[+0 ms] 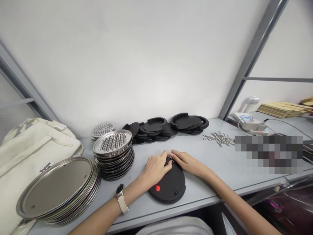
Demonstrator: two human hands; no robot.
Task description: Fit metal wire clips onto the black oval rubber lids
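Hands (156, 167) (187, 162), partly curled, grip black disc (169, 184).

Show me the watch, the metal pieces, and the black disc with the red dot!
Watch (120, 188): head view, its dark screen.
Metal pieces (219, 138): head view, pile's middle.
Black disc (169, 182): head view, its top face.

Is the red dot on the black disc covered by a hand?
No: the red dot shows uncovered on the black disc, near the left hand.
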